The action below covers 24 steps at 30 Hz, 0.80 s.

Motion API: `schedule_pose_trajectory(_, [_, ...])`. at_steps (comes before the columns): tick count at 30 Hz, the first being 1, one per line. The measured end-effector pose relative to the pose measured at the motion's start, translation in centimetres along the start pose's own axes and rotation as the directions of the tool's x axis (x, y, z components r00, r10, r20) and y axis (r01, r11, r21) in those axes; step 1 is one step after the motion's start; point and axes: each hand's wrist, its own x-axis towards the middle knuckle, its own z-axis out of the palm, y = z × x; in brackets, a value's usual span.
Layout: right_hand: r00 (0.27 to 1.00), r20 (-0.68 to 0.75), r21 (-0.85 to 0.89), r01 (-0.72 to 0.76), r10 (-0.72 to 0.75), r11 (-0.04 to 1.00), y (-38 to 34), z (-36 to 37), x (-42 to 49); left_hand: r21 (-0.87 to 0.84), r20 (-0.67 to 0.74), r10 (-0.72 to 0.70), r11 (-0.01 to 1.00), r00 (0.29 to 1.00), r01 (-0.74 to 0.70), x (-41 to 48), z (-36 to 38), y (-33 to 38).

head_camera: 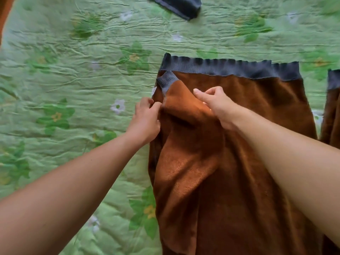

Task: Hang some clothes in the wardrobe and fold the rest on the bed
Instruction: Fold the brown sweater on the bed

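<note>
- Our forearms reach in from the bottom edge toward a brown sweater (pixel 257 162) spread on the bed (pixel 73 80), its grey ribbed hem (pixel 230 68) lying farthest from us.
- One sleeve (pixel 184 144) lies folded over the sweater's body, and its grey cuff (pixel 166 81) sits just below the hem's left end.
- Our left hand (pixel 147 119) pinches the sleeve's left edge with fingers and thumb closed on the cloth.
- Our right hand (pixel 216 105) sits on the sleeve's right side with curled fingers. It seems to grip the fabric, though the contact is partly hidden.
- We judge the step to be laying this sleeve flat and straight along the body.
- To do it well, we should pull gently outward with both hands to take out the raised ridge between them. Then we line the sleeve's edge up with the sweater's side and press it down.
- The cuff should stay inside the outline, not poking past the hem.
- A second sleeve (pixel 331 116) hangs off to the right, not yet folded in.
- A dark garment (pixel 178 6) lies well apart at the top of the bed.
</note>
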Motion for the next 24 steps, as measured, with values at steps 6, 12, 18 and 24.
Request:
schedule_pose_trajectory(6, [0.989, -0.045, 0.04, 0.144, -0.142, 0.989, -1.6, 2.3, 1.6, -0.165, 0.023, -0.093, 0.982, 0.995, 0.096, 5.4, -1.4, 0.9])
schedule_pose_trajectory(12, [0.935, -0.251, 0.108, 0.285, -0.251, 0.952, -2.7, 0.0, 3.2, -0.505, 0.033, -0.146, 0.851, 0.989, 0.142, 7.9, -3.1, 1.1])
schedule_pose_trajectory(18, [0.994, 0.018, 0.241, 0.103, -0.11, 0.965, -3.1, -1.1, 3.1, -0.661, 0.067, -0.164, 0.731, 0.984, 0.167, 10.0, -3.5, 0.4])
schedule_pose_trajectory(24, [0.924, -0.153, 0.215, 0.377, -0.351, 0.901, -5.3, -0.7, 3.2, -0.535, -0.13, 0.0, 0.842, 0.991, -0.071, 9.5, -2.5, 1.6])
